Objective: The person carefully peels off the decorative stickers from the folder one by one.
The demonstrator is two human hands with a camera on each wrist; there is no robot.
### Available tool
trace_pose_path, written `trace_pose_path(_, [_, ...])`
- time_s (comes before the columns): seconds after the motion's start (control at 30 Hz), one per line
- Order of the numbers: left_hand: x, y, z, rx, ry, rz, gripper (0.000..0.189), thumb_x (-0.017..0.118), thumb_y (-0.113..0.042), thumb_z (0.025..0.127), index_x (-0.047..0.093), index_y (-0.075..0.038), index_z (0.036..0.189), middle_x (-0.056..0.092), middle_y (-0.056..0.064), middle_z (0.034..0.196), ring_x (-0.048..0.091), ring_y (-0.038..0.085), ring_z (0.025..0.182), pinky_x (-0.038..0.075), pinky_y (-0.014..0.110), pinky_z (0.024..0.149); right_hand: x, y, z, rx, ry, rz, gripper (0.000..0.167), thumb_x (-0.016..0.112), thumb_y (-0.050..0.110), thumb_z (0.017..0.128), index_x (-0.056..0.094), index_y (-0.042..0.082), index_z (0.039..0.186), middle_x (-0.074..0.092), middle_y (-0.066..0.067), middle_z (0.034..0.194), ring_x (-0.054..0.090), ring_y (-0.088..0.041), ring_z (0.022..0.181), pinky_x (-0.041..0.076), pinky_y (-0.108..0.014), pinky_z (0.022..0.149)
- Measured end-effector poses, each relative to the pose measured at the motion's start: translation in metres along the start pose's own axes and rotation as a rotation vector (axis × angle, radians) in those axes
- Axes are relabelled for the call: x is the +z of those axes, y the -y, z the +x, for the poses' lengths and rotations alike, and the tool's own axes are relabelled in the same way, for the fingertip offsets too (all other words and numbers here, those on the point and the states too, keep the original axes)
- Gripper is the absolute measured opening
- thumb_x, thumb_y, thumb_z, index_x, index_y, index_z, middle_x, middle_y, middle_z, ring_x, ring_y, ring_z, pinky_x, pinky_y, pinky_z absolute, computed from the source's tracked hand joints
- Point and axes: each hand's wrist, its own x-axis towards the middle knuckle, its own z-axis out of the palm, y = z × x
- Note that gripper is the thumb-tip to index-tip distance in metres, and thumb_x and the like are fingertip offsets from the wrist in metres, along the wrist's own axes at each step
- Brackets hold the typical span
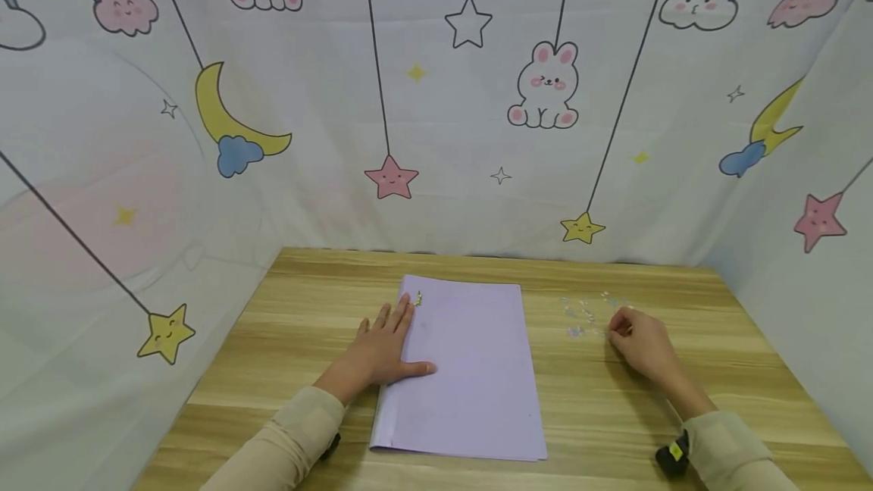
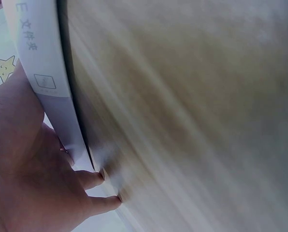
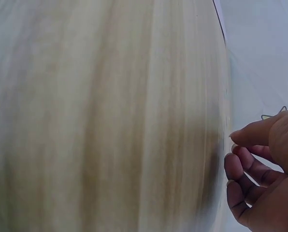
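A closed lilac file folder (image 1: 470,370) lies on the table, its spine toward the left. My left hand (image 1: 382,351) rests spread over the folder's left edge, thumb on the cover, fingers pointing away from me. Printed characters show on the folder's spine (image 2: 52,82) in the left wrist view. Close to those fingertips is a small yellow-green piece (image 1: 419,298) on the cover. To the right, my right hand (image 1: 641,339) is at the table with curled fingers, thumb and forefinger tips together. Beside it lie several tiny pale pieces (image 1: 576,332). Anything between those fingertips is too small to tell.
The wood-grain table (image 1: 300,309) meets a white printed curtain (image 1: 327,97) at its back and sides. A black wrist device (image 1: 674,457) sits by the right sleeve (image 1: 730,445). Another cuff (image 1: 310,411) is on the left.
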Motion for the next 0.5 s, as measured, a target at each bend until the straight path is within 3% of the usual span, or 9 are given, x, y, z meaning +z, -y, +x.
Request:
trace_pose_path(0.23, [0.001, 0.002, 0.001, 0.006, 0.010, -0.009, 0.123, 0.060, -0.083, 0.089, 0.009, -0.007, 0.171, -0.004, 0.008, 0.179, 0.006, 0.043, 0.162, 0.015, 0.072, 0.123, -0.003, 0.003, 0.002, 0.003, -0.051, 0.014, 0.003, 0.073, 0.006, 0.096, 0.072, 0.004, 0.094, 0.072, -0.004, 0.087, 0.067, -0.022, 0.080, 0.054, -0.038, 0.071])
trace_pose_path(0.5, [0.008, 0.006, 0.006, 0.008, -0.007, -0.008, 0.126, 0.059, -0.086, 0.087, 0.007, -0.008, 0.171, -0.006, 0.007, 0.178, 0.004, 0.042, 0.162, 0.013, 0.072, 0.123, -0.011, 0.018, 0.007, -0.053, -0.047, 0.020, 0.013, 0.074, 0.011, 0.099, 0.075, 0.001, 0.107, 0.074, -0.005, 0.092, 0.067, -0.023, 0.084, 0.053, -0.040, 0.073])
